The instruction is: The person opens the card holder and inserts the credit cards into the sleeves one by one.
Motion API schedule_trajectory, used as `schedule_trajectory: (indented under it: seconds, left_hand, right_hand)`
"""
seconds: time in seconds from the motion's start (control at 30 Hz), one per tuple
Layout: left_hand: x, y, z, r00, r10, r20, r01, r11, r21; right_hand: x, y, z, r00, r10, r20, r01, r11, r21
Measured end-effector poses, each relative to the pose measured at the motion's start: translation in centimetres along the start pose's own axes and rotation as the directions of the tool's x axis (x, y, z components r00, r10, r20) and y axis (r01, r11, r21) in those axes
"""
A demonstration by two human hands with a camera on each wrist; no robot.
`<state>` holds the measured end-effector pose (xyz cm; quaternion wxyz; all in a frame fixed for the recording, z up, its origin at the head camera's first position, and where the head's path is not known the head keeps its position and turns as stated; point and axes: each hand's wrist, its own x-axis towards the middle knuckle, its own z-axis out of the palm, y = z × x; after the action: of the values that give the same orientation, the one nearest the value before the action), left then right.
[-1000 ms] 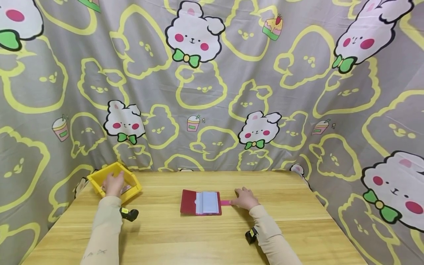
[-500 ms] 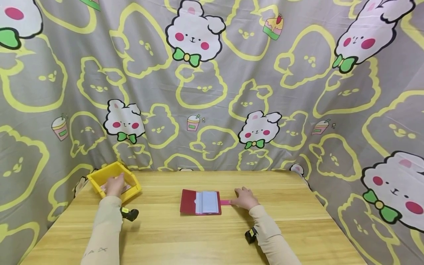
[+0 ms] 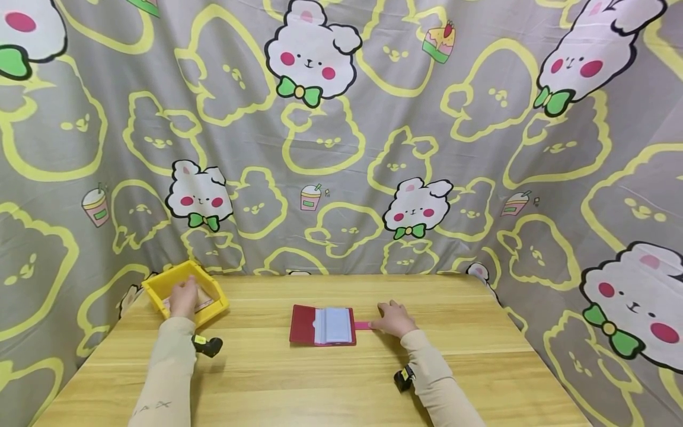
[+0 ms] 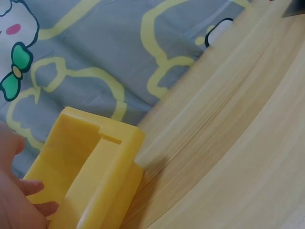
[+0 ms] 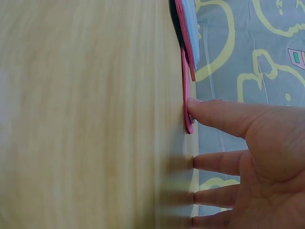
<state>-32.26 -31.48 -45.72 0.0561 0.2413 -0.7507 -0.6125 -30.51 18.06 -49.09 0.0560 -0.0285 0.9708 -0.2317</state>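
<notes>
My left hand (image 3: 183, 300) reaches down into a yellow bin (image 3: 213, 310) at the table's back left. Flat, pinkish printed pieces (image 3: 204, 305) show beside it on the bin's floor. In the left wrist view, two loosely bent fingers (image 4: 46, 208) show inside the bin, with nothing visible between them and the thumb. A red card holder (image 3: 303, 325) lies unfolded at mid-table, its pale plastic sleeves (image 3: 337, 325) facing up. From its right side runs a pink strap (image 3: 363, 325). My right hand (image 3: 396, 320) presses the strap's end with the thumb, its other fingertips resting on the table.
The wooden table (image 3: 299, 385) reaches back to a grey curtain (image 3: 341, 178) printed with cartoon rabbits. A small black camera (image 3: 208, 345) is strapped to the left wrist, another black camera (image 3: 404, 379) to the right.
My left hand has shifted slightly within the bin, and more of the bin's inside shows to its right. The right hand and card holder have stayed put.
</notes>
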Motion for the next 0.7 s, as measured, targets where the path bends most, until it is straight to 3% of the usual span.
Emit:
schedule_trajectory:
  seconds: [0.23, 0.6, 0.7]
  left_hand:
    - [0.06, -0.11, 0.02, 0.999, 0.043, -0.024, -0.044, 0.998, -0.043]
    - [-0.36, 0.49, 0.12, 0.999, 0.044, -0.011, -0.044, 0.999, 0.024]
    - [-0.15, 0.40, 0.09, 0.998, 0.055, -0.036, -0.053, 0.998, 0.042]
  right_hand:
    - [-0.11, -0.08, -0.11, 1.000, 0.005, 0.004, -0.005, 1.000, 0.008]
    - [-0.19, -0.30, -0.17, 1.000, 0.003, 0.009, -0.004, 1.000, 0.006]
    - [-0.21, -0.38, -0.26, 1.000, 0.005, 0.007, -0.005, 1.000, 0.008]
